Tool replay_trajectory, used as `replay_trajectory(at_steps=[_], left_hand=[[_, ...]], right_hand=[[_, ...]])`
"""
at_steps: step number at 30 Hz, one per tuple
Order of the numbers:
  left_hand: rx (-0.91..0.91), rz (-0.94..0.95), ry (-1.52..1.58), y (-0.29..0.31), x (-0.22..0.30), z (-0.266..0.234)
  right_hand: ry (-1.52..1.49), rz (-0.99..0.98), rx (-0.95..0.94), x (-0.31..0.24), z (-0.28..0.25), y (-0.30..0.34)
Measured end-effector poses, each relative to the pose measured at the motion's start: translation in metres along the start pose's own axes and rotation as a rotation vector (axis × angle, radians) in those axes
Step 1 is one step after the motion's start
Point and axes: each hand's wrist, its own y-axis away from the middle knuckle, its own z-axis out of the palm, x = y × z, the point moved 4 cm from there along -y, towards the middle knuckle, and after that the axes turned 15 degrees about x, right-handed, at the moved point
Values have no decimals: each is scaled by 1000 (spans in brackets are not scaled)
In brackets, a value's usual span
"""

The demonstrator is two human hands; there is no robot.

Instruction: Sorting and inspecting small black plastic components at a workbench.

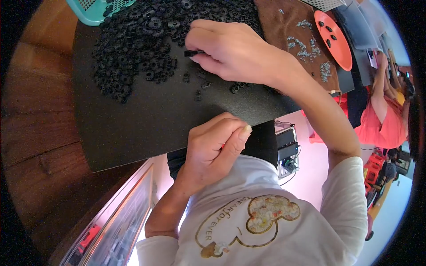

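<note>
Over the near side of a heap of small black plastic parts, my right hand is closed in a pinch. One small black plastic part shows between its thumb and fingers. My left hand is curled into a fist at the front edge of the black tabletop. A speck of red shows between its fingers, but what it holds is hidden. A few loose black parts lie on the tabletop between the two hands.
On the right, a brown cloth carries small silvery springs. Beside it sits an orange plate with several black pieces. A turquoise basket stands at the far left. Another person in a red shirt is at the right.
</note>
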Motion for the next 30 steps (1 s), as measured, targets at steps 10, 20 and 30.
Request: replay_trajectory(at_steps=[10,20,30], left_hand=[[258,-321,343,7,2,1],[340,-134,258,8,13,7],[241,-203,278,4,12,19]], right_hand=[[-625,375,151,-35,-62,50],[-384,134,321,-65,-73,84],[-87,172,285,-8,-131,134]])
